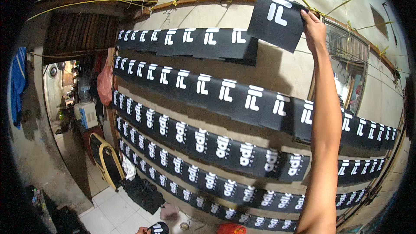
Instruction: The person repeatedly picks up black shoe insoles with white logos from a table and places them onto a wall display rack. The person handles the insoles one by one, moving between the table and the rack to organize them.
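Note:
My right hand (pixel 313 28) is raised high and grips the right edge of a black rectangular sheet (pixel 275 19) with a white printed logo, holding it tilted against the wall just right of the top row of sheets (pixel 186 42). My forearm runs up from the lower edge. At the bottom edge my left hand (pixel 143 230) barely shows beside another black printed sheet (pixel 159 227); whether it holds that sheet is unclear.
Several rows of overlapping black printed sheets (pixel 225 93) hang along lines across the beige wall. A window (pixel 346 73) is at right. A doorway (pixel 69 104), pink bag (pixel 105 84), blue cloth (pixel 18 84) and yellow-framed object (pixel 106 160) are at left, over white floor tiles (pixel 112 210).

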Motion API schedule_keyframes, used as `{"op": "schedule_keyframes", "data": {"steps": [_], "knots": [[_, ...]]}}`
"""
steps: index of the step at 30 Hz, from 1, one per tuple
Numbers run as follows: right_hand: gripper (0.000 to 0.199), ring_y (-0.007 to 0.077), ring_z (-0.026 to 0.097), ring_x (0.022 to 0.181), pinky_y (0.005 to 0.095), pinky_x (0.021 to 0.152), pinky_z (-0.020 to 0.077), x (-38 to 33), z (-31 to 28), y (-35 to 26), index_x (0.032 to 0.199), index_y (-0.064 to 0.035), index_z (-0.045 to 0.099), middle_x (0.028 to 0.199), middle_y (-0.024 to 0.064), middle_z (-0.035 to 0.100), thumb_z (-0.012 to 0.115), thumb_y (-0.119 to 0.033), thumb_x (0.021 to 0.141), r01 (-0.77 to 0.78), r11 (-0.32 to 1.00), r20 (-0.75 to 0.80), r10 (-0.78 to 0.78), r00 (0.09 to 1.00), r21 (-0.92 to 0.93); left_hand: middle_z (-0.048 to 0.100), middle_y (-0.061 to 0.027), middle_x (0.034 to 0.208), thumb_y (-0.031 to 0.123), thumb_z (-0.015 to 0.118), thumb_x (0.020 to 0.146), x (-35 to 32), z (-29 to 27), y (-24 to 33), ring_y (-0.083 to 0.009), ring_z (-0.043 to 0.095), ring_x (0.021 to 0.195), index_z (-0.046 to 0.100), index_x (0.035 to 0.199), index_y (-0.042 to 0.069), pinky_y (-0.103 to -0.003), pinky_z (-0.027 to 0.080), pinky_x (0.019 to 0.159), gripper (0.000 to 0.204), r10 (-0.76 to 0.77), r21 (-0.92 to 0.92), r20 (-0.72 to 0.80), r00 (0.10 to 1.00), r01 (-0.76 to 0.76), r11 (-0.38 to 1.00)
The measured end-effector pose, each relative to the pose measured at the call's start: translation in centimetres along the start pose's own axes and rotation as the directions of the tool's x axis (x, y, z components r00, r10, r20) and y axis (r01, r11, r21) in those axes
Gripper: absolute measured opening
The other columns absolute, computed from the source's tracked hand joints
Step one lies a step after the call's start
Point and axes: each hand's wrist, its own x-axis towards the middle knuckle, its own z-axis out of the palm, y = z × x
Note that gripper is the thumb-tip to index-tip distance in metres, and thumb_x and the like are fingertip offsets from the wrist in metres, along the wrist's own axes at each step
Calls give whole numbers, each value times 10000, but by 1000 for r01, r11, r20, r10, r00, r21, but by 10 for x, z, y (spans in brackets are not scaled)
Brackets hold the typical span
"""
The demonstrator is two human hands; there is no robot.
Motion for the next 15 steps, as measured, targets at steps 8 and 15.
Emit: {"op": "schedule_keyframes", "data": {"steps": [8, 15], "knots": [[293, 206, 626, 700, 343, 599, 519, 92, 7, 81, 984, 96, 592, 921, 133, 644, 701, -101, 796, -278, 953, -352, 221, 910, -121, 559, -131, 649, 86, 574, 835, 78, 57, -12, -216, 487, 606, 567, 794, -10, -371, 441, 594, 105, 22, -65, -51, 998, -25, 998], [349, 187, 586, 622, 328, 526, 459, 95, -21, 102, 873, 110, 625, 809, 137, 630, 746, -186, 735, -373, 778, -286, 257, 923, -505, 591, -169, 698, 92, 579, 839, 105, 75, -11, -249, 531, 636, 570, 799, -12, -388, 453, 617, 111, 10, -18, -1, 1000, -10, 1000]]}}
